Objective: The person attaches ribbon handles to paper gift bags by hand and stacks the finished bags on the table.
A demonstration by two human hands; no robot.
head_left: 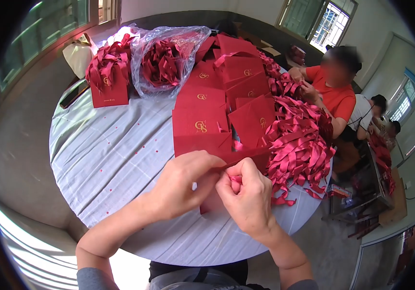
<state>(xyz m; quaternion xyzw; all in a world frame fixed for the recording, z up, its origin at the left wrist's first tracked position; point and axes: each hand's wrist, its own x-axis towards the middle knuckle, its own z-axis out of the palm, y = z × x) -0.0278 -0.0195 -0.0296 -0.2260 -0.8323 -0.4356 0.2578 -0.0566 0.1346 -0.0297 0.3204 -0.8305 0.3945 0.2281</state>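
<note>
A red paper gift bag [252,156] is between my hands at the near side of the round table, mostly hidden behind them. My left hand [183,182] is closed, its thumb and fingers pinching the bag's upper edge. Curled beside it, my right hand [247,197] grips a pink-red ribbon [236,180], which shows between the fingers. The fingertips of both hands nearly meet. Just beyond lie overlapping rows of red gift bags [200,113] with gold lettering. To their right is a large heap of loose red ribbons [299,150].
A white cloth [120,159] with small red dots covers the table. At the far left are an upright red bag [111,94] topped with ribbons, a clear plastic bag [142,79] of ribbons and a dark flat object [73,94]. A person in red [345,99] works across the heap; others sit behind.
</note>
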